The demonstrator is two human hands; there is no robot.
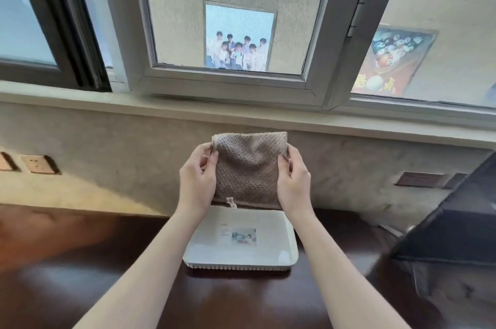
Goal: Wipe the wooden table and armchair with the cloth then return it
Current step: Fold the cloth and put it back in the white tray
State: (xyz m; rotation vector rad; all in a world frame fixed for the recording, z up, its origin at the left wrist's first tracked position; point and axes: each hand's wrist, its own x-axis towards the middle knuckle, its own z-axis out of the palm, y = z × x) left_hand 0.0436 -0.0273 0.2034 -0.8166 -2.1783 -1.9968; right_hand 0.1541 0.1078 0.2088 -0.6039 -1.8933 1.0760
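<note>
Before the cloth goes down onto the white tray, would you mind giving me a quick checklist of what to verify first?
1. Both hands grip the cloth: ok. The left hand pinches its left edge, the right hand its right edge.
2. The brown cloth is folded flat: ok, a tidy square held upright.
3. The white tray is free to receive it: ok, only a printed label shows on its top.
4. The cloth is lined up over the tray: ok, its lower edge hangs at the tray's far rim.
5. The wooden table is wiped clean: cannot tell, the surface is blurred.
6. The armchair is wiped: cannot tell.
</note>
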